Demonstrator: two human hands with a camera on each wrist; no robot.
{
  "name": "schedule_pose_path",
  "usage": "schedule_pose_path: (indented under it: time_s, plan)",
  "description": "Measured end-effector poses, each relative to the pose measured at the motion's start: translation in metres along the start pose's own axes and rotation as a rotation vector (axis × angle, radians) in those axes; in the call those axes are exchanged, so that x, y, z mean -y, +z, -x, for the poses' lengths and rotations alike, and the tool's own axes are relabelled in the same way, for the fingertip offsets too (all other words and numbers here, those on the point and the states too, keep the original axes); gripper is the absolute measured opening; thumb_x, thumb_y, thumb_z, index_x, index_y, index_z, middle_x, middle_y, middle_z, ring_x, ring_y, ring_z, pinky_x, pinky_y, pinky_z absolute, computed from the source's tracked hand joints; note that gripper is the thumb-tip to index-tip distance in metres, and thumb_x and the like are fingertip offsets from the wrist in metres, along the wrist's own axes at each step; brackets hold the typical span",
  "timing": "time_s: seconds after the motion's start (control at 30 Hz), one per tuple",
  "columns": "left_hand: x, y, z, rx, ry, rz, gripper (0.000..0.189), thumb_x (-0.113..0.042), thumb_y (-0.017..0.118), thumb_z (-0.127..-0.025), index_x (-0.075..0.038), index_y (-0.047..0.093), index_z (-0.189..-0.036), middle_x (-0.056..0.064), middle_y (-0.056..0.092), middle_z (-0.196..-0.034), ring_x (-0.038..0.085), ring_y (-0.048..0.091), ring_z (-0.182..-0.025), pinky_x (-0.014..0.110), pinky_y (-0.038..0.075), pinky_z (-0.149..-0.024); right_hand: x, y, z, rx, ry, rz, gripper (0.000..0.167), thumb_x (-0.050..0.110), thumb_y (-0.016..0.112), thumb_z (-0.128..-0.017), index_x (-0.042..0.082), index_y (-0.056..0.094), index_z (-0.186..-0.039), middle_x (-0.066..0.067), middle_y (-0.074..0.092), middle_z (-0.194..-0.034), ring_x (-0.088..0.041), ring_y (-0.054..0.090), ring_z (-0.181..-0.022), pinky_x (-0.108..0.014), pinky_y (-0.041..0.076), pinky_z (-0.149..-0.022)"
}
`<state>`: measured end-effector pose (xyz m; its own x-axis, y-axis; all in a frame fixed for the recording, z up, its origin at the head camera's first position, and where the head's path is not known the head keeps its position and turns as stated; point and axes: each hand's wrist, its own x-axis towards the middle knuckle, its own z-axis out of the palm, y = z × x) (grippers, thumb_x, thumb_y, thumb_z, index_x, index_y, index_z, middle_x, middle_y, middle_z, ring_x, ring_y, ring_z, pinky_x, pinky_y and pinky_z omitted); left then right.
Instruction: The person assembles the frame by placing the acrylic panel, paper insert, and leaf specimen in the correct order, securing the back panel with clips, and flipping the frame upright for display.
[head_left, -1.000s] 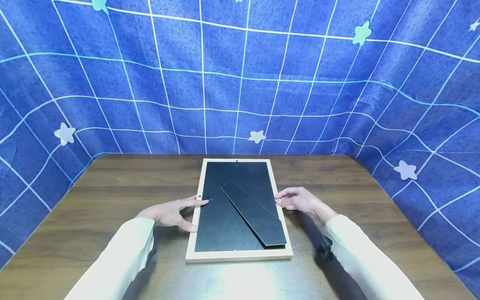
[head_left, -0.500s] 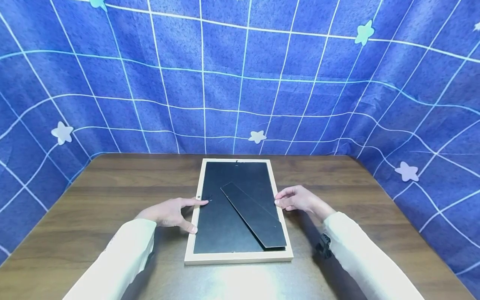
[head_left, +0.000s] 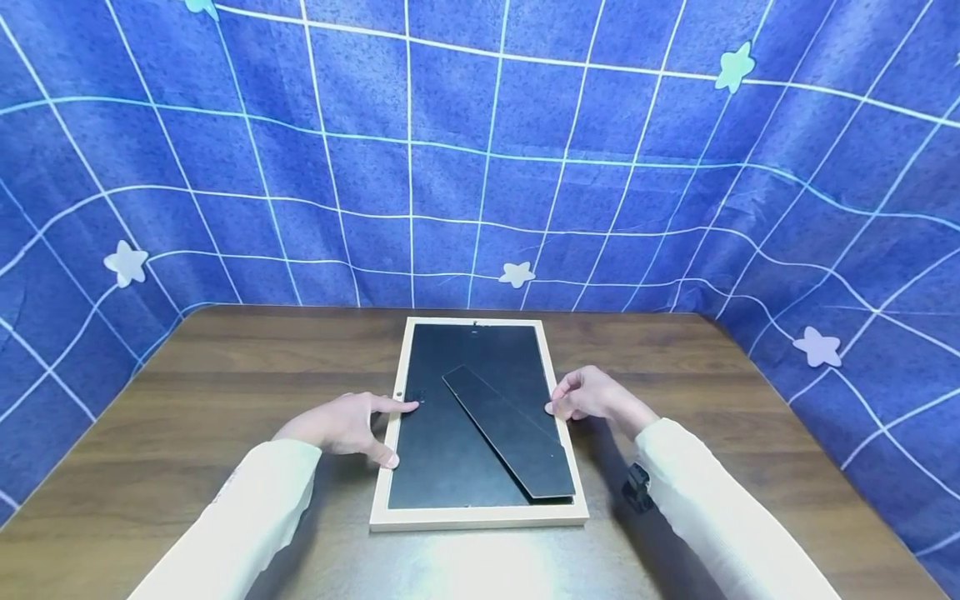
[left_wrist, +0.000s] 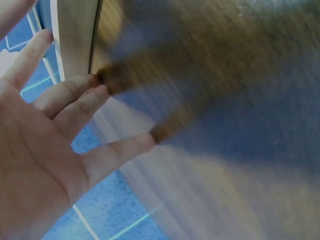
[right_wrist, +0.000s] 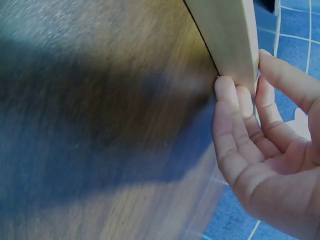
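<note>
A picture frame lies face down on the table, its pale wooden rim around a black backing board. Slanting across the board is a black easel stand, its wide end at the near right corner. My left hand rests at the frame's left side, index finger stretched over the rim onto the board and thumb on the rim. At the opposite side my right hand grips the frame's edge, thumb and fingers bent around it. Whatever lies under those right fingertips is hidden in the head view.
The brown wooden table extends on both sides of the frame. Behind and beside it hangs a blue curtain with white lines and stars. A small dark clasp sits on the left rim.
The right hand has shifted slightly left and turned, its fingertips reaching a little farther over the rim. The left hand stays almost where it was, and the frame has hardly moved.
</note>
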<state>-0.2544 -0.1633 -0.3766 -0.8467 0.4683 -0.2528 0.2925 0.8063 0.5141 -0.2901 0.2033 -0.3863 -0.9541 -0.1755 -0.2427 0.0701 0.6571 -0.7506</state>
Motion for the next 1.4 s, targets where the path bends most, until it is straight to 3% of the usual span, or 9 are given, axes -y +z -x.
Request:
schedule_pose_path:
  time_s: [0.5,0.63,0.77,0.9,1.1,1.27,1.4]
  plan:
    - [-0.015,-0.001,0.0,0.037,-0.082,-0.045,0.087,-0.022,0.091,-0.074,-0.024,0.052,-0.151,0.029,0.046,-0.15,0.047,0.041,-0.14,0.063,0.043,-0.103,0.015,-0.002,-0.003,0.069,0.083,0.037,0.014,-0.002,0.077,-0.083,0.0,0.064,-0.08,-0.001,0.067,-0.068,-0.014,0.064,-0.068,-0.037,0.06,-0.078]
    - [-0.017,-0.002,0.001,0.055,-0.08,-0.039,0.087,-0.021,0.09,-0.076,-0.023,0.05,-0.152,0.029,0.046,-0.15,0.046,0.042,-0.139,0.061,0.043,-0.103,0.017,-0.001,-0.004,0.046,0.088,0.095,0.014,-0.001,0.078,-0.082,0.001,0.065,-0.078,-0.002,0.066,-0.067,-0.015,0.064,-0.065,-0.033,0.06,-0.072]
    - [-0.016,-0.003,0.003,0.095,-0.055,-0.007,0.079,-0.026,0.082,-0.085,-0.018,0.045,-0.155,0.029,0.041,-0.153,0.048,0.037,-0.142,0.064,0.037,-0.108,0.019,0.0,-0.005,0.044,0.091,0.125,0.015,0.001,0.079,-0.082,0.002,0.065,-0.078,-0.003,0.066,-0.067,-0.015,0.064,-0.064,-0.032,0.06,-0.07]
    - [-0.015,-0.005,0.005,0.131,-0.044,0.018,0.077,-0.026,0.075,-0.089,-0.016,0.041,-0.157,0.03,0.036,-0.156,0.048,0.031,-0.145,0.065,0.031,-0.112,0.019,0.0,-0.005,0.07,0.107,0.083,0.015,0.0,0.077,-0.084,0.001,0.063,-0.08,-0.004,0.068,-0.071,-0.016,0.066,-0.069,-0.035,0.06,-0.076]
    - [-0.015,-0.004,0.006,0.162,-0.086,0.036,0.087,-0.024,0.079,-0.085,-0.019,0.035,-0.16,0.037,0.022,-0.158,0.054,0.025,-0.145,0.07,0.027,-0.111,0.018,-0.002,-0.004,0.114,0.11,0.013,0.012,0.0,0.075,-0.085,0.001,0.063,-0.083,-0.003,0.07,-0.076,-0.016,0.067,-0.076,-0.039,0.059,-0.083]
    - [-0.014,0.0,0.008,0.158,-0.094,0.069,0.087,-0.022,0.078,-0.088,-0.021,0.031,-0.161,0.04,0.01,-0.16,0.058,0.017,-0.146,0.073,0.022,-0.111,0.014,-0.003,-0.005,0.124,0.103,-0.002,0.012,0.001,0.075,-0.086,0.002,0.063,-0.082,0.0,0.069,-0.073,-0.014,0.065,-0.073,-0.037,0.059,-0.082]
    - [-0.013,0.003,0.007,0.121,-0.109,0.072,0.086,-0.022,0.08,-0.087,-0.024,0.034,-0.16,0.038,0.012,-0.161,0.057,0.017,-0.146,0.074,0.022,-0.111,0.012,-0.004,-0.007,0.132,0.102,-0.002,0.013,0.001,0.074,-0.086,0.002,0.062,-0.083,-0.001,0.067,-0.073,-0.013,0.064,-0.074,-0.037,0.059,-0.083]
